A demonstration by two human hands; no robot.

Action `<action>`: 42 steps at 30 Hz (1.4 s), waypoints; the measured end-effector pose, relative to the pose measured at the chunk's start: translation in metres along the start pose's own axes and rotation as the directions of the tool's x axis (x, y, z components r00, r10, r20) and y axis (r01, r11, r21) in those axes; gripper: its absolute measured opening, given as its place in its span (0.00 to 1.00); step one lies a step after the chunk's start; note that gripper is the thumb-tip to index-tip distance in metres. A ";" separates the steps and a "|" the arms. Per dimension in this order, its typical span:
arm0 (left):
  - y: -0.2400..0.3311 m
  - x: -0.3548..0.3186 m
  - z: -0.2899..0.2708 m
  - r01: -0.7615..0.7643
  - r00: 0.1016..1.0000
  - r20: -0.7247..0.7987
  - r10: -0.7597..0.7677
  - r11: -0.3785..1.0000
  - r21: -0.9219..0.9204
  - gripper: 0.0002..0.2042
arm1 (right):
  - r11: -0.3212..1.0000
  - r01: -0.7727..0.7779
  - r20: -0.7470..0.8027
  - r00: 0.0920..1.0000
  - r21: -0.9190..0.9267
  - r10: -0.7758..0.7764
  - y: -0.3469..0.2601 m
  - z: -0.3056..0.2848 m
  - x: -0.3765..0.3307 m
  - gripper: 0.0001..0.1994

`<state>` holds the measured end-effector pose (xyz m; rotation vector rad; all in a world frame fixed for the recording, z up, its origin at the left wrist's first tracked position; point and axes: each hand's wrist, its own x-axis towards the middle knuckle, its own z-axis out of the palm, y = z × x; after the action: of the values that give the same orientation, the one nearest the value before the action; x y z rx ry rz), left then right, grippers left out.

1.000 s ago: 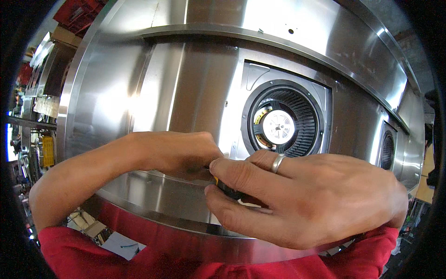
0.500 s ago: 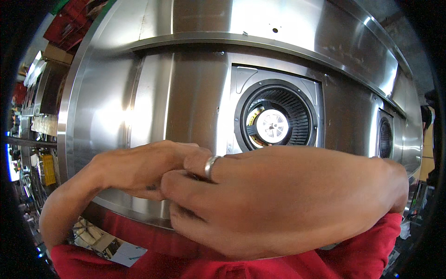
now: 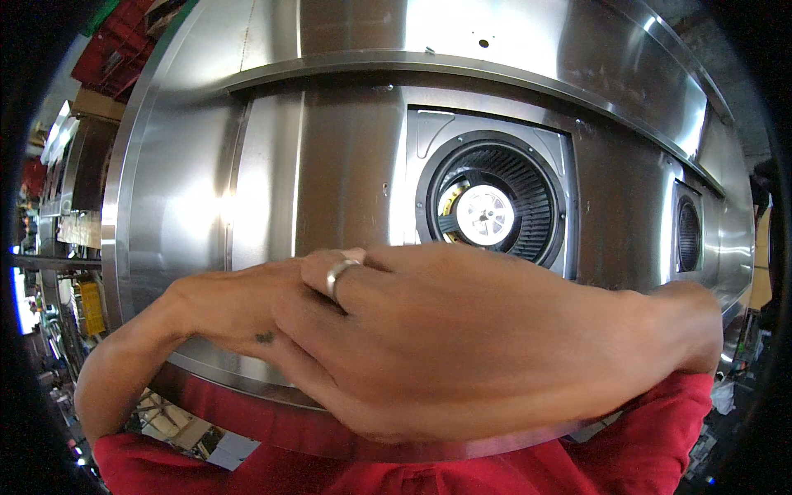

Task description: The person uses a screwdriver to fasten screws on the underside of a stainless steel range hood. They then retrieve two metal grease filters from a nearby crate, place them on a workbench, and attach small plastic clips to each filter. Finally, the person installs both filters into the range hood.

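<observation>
Yellow crate: near the left rim, towards 9 o'clock.
Left hand: between 8 and 9 o'clock, its fingers hidden behind the right hand; I cannot tell whether it grips anything.
Metal panel: shiny, behind both hands, reaching up to 12 o'clock.
Right hand: towards 5 o'clock, back up, silver ring on one finger, fingertips hidden; its grip cannot be told.
Round fan: at 12 o'clock from the right hand, which covers its lower edge.
Second fan: at 3 o'clock.

Red crates and a yellow basket stand along the cluttered left side.
</observation>
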<state>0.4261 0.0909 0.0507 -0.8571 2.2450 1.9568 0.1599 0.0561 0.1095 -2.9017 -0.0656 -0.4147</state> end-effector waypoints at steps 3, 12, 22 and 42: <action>-0.012 0.013 -0.011 -0.056 0.998 0.030 0.057 0.998 -0.018 0.46 | 0.909 -0.105 -0.115 0.980 0.403 0.164 0.008 0.006 -0.009 0.13; -0.003 0.011 -0.011 -0.063 0.998 0.011 0.063 0.998 -0.027 0.40 | 0.800 -0.072 -0.141 0.971 0.596 0.193 0.003 0.017 0.003 0.15; -0.006 0.025 -0.018 -0.098 0.994 0.038 0.100 0.994 -0.056 0.33 | 0.941 -0.070 -0.050 0.995 0.331 0.092 0.008 0.007 -0.006 0.15; 0.005 0.008 -0.005 -0.112 0.990 -0.091 0.111 0.994 -0.006 0.27 | 0.828 -0.113 0.065 0.994 0.550 0.092 0.012 -0.002 0.003 0.13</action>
<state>0.4189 0.0833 0.0529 -0.8559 2.3839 2.0181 0.1632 0.0445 0.1096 -2.3220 -0.0279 -0.2667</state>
